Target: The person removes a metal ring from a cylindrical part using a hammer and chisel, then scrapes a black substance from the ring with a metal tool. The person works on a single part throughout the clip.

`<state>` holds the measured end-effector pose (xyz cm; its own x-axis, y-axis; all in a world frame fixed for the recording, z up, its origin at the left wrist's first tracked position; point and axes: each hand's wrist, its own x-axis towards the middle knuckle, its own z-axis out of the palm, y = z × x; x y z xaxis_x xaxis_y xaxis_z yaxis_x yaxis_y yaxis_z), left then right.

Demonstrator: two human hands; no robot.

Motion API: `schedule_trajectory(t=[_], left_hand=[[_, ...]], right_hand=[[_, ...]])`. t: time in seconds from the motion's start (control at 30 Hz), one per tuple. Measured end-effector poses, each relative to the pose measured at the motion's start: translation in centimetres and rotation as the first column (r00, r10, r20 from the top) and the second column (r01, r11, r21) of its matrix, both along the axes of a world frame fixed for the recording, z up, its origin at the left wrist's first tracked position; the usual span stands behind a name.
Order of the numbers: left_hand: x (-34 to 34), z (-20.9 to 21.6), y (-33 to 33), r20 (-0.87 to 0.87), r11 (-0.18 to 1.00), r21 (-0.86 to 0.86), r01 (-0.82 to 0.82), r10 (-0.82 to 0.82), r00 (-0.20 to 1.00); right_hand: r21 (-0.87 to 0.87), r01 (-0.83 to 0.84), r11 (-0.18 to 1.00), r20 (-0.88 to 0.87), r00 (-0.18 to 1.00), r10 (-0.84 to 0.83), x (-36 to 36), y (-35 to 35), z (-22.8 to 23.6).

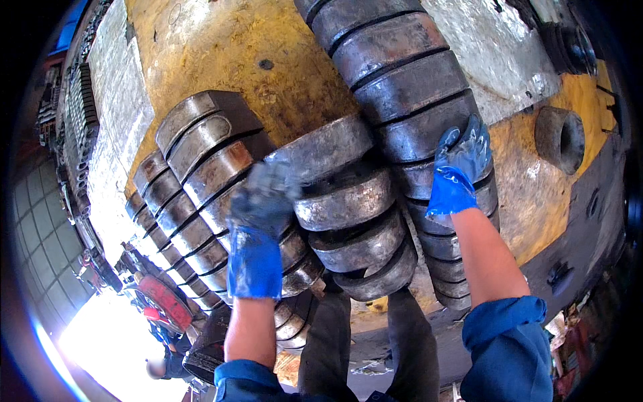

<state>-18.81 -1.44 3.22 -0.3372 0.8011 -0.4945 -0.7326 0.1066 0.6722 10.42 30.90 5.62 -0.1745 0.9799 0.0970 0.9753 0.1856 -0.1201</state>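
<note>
Both my hands wear blue gloves with dark, dirty fingers and palms. My left hand [264, 201] is smeared by motion, beside the left edge of the thick steel ring [328, 151] at the far end of the middle row. Whether its fingers grip that ring cannot be seen. My right hand [463, 157] rests on the right-hand row of dark steel rings [418, 90], its fingers stretched out along the outer surface. Below the far middle ring, another steel ring [348, 201] leans with its hollow partly showing.
Several rows of shinier steel rings [211, 171] lie at left. A worn yellow metal plate [248, 60] spreads beneath. One separate ring [560, 141] sits at right. A red round object [163, 301] and a person [175, 362] are at lower left.
</note>
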Motion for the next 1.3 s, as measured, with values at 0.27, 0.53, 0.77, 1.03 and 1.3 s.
schedule_trajectory(t=[0.27, 0.53, 0.77, 1.03, 1.3], left_hand=[[-6.5, -5.1, 6.3, -0.546, 0.876, -0.473, 0.091, -0.373, 0.75], [-6.5, -7.5, 6.3, -0.413, 0.836, -0.539, -0.108, -0.15, 0.898], [-0.9, -7.9, 3.1, -0.526, 0.82, -0.531, -0.215, -0.119, 0.842], [1.5, -6.1, 3.2, -0.552, 0.798, -0.551, -0.245, -0.129, 0.824], [-3.2, -2.2, 9.3, -0.454, 0.585, -0.797, 0.15, -0.745, 0.49]], right_hand=[[0.026, -0.01, 1.0, -0.021, 1.0, 0.01, 0.3, 0.2, -0.7], [0.061, -0.045, 0.997, -0.031, 0.998, 0.047, 0.3, 0.5, -1.6], [0.126, -0.064, 0.99, 0.044, 0.997, 0.058, 0.1, 0.3, -1.2], [0.093, -0.068, 0.993, 0.02, 0.998, 0.066, 0.6, 0.4, -1.6], [0.034, -0.003, 0.999, 0.0, 1.0, 0.003, 0.0, 0.0, -1.1]])
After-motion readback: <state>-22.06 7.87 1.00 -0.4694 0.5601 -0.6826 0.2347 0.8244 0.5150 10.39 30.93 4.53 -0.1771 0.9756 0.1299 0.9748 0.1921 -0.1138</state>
